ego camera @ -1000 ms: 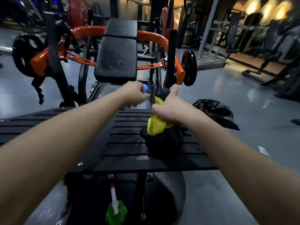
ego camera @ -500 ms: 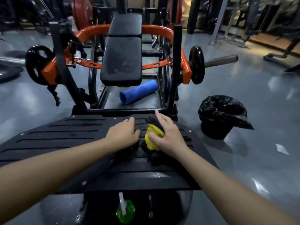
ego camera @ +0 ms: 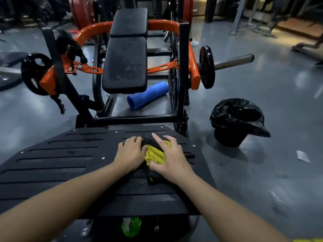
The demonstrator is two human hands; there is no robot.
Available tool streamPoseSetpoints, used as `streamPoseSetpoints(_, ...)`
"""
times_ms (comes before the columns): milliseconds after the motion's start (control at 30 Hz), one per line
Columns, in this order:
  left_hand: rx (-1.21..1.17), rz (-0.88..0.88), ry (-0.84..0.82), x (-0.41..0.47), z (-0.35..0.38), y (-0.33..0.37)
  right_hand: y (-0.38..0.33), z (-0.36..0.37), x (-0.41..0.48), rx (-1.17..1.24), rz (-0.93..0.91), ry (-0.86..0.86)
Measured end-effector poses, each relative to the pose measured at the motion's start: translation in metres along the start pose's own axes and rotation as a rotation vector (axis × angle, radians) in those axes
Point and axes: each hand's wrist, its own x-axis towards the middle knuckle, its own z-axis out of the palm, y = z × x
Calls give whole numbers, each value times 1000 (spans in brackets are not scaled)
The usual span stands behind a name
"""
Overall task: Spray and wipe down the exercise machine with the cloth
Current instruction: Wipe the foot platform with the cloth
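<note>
The exercise machine has a black slotted footplate (ego camera: 61,163) in front of me and a black padded bench (ego camera: 125,67) in an orange frame behind it. A crumpled yellow and black cloth (ego camera: 155,154) lies on the plate's far right part. My right hand (ego camera: 172,159) lies spread over the cloth and presses it down. My left hand (ego camera: 130,152) rests beside it, its fingertips on the cloth's dark left edge. A green spray bottle (ego camera: 131,226) stands below the plate's near edge, partly hidden.
A blue roll (ego camera: 148,95) lies on the floor under the bench. A bin lined with a black bag (ego camera: 236,119) stands right of the plate. Weight plates hang on the right (ego camera: 207,67) and left (ego camera: 35,72) bars. Grey floor surrounds the machine.
Both hands came down from near the bench with the cloth and now press it flat on the footplate. In the last half second they barely moved.
</note>
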Motion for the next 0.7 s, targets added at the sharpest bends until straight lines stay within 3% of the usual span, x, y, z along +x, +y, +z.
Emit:
streamPoseSetpoints(233,38,31,78,-9,-12,7,-6,-1,1,-29,48,-32)
streamPoseSetpoints(467,172,73,90,-42,-28,20,-15,-3,-7,-12,111,50)
streamPoseSetpoints(700,-141,169,-89,-88,-13,11,-25,-6,-14,-115,150,142)
